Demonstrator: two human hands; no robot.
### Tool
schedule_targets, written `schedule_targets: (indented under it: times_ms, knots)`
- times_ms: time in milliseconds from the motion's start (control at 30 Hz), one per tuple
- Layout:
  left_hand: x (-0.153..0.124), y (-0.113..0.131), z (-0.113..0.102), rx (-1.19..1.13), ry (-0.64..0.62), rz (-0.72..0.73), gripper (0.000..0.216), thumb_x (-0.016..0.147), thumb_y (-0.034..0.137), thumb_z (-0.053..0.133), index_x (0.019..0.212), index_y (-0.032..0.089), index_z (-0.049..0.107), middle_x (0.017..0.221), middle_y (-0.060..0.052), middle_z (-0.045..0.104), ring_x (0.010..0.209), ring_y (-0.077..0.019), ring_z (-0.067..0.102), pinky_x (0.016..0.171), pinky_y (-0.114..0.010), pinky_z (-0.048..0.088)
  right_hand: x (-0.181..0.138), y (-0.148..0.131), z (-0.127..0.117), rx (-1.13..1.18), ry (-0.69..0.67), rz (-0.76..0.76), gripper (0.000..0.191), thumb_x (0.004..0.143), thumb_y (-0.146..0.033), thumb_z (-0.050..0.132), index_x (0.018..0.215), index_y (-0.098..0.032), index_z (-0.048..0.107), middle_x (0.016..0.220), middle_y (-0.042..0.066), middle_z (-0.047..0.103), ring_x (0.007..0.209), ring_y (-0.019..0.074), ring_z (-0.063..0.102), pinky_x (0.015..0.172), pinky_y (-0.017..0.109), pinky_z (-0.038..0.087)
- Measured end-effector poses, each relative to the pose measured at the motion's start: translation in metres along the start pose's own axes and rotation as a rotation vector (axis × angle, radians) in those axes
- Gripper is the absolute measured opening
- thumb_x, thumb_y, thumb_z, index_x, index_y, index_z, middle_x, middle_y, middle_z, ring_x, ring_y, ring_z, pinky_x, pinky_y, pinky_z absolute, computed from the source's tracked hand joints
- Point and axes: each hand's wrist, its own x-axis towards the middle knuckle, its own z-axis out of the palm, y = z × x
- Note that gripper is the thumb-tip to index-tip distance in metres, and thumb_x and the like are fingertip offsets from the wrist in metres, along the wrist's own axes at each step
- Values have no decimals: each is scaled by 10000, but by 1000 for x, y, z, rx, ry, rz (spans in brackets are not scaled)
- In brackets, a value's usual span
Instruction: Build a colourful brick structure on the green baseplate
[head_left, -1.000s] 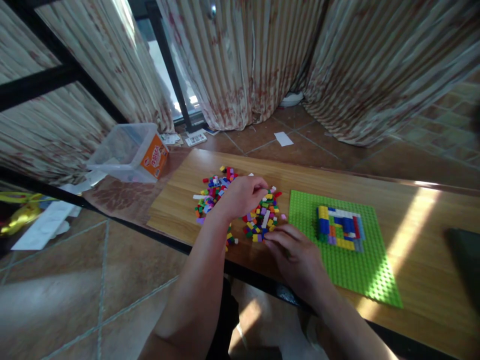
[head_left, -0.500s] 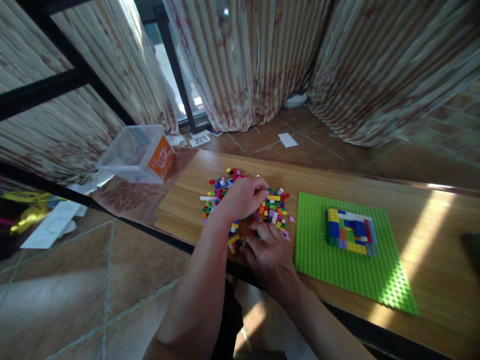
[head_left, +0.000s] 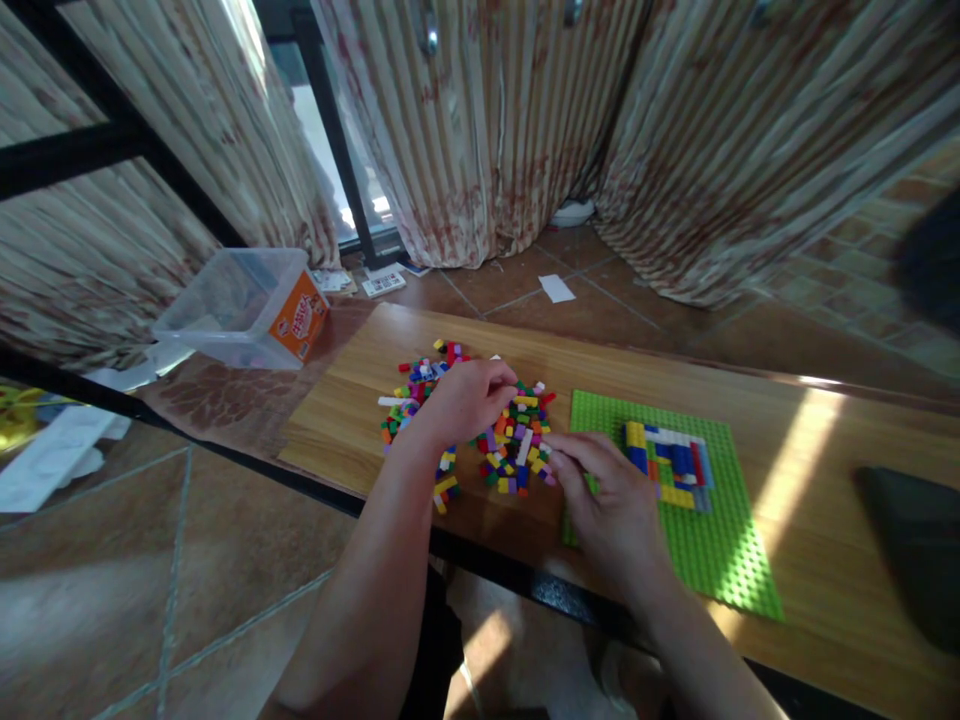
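A pile of small coloured bricks [head_left: 517, 440] lies on the wooden table [head_left: 352, 430]. My left hand [head_left: 465, 398] rests on top of the pile, its fingers curled down into the bricks. My right hand [head_left: 609, 492] sits between the pile and the green baseplate [head_left: 724, 565], covering the plate's left edge. Its fingertips are pressed together at the pile's right edge, and what they hold is hidden. A low build of blue, yellow, white and red bricks [head_left: 671, 462] stands on the plate, just right of my right hand.
A clear plastic box with an orange label [head_left: 247, 305] sits past the table's left end. A dark flat object [head_left: 915, 545] lies on the table's right. Striped curtains [head_left: 675, 130] hang behind. The black table edge [head_left: 495, 560] runs in front of me.
My right hand has moved right, from the front of the pile to the baseplate's left edge. My left hand has stayed on the pile.
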Motion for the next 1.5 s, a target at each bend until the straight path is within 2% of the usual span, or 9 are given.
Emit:
schedule_targets:
  times_ms: [167, 300, 400, 533, 800, 1133, 1333, 1500]
  knots:
    - [2, 2, 4, -6, -24, -2, 159, 864, 185, 549, 900, 141, 698, 791, -49, 709, 714, -154, 623, 653, -262, 448, -2, 30, -50, -179, 203, 97, 210, 912, -326, 544, 985, -248, 725, 1004, 42, 698, 903, 194, 664, 785, 342, 537]
    - [4, 2, 7, -16, -19, 3, 170, 865, 181, 549, 928, 144, 703, 852, -66, 723, 761, -164, 640, 677, -270, 467, -10, 47, -83, -283, 189, 180, 255, 894, -400, 544, 977, -250, 732, 979, 37, 712, 832, 189, 673, 730, 323, 529]
    - [5, 1, 9, -10, -13, 12, 171, 864, 177, 547, 924, 143, 704, 856, -68, 722, 762, -163, 638, 677, -271, 466, -18, 57, -95, -359, 181, 200, 305, 866, -461, 560, 974, -229, 727, 877, 43, 725, 703, 182, 669, 613, 298, 515]
    - [7, 2, 10, 4, -24, 14, 175, 868, 186, 542, 921, 147, 705, 846, -63, 718, 742, -160, 629, 665, -271, 457, -28, 70, -99, -448, 131, 155, 334, 876, -497, 531, 870, -218, 715, 828, 42, 725, 614, 163, 647, 551, 284, 485]
    - [10, 3, 13, -19, -34, 28, 171, 867, 189, 539, 896, 141, 701, 811, -58, 712, 734, -165, 629, 668, -273, 455, -30, 79, -93, -534, 57, 74, 279, 924, -405, 499, 866, -218, 697, 916, 41, 718, 746, 180, 681, 608, 286, 491]
    - [10, 0, 12, -17, -49, 14, 173, 864, 210, 548, 901, 142, 702, 803, -58, 709, 710, -160, 621, 648, -269, 447, -31, 86, -90, -571, 66, 42, 284, 924, -364, 500, 855, -205, 724, 908, 43, 701, 731, 175, 666, 611, 300, 504]
    - [10, -2, 13, -8, -59, 14, 179, 868, 211, 540, 912, 147, 701, 797, -50, 704, 700, -148, 607, 641, -261, 438, -31, 87, -90, -513, 98, 86, 265, 893, -390, 549, 823, -215, 735, 894, 37, 694, 665, 150, 636, 589, 295, 494]
    - [10, -2, 12, 6, -66, 20, 177, 868, 208, 538, 901, 146, 700, 793, -49, 701, 695, -144, 601, 628, -256, 426, -29, 78, -95, -414, 152, 225, 298, 852, -473, 579, 882, -224, 739, 891, 39, 699, 602, 139, 606, 549, 294, 477]
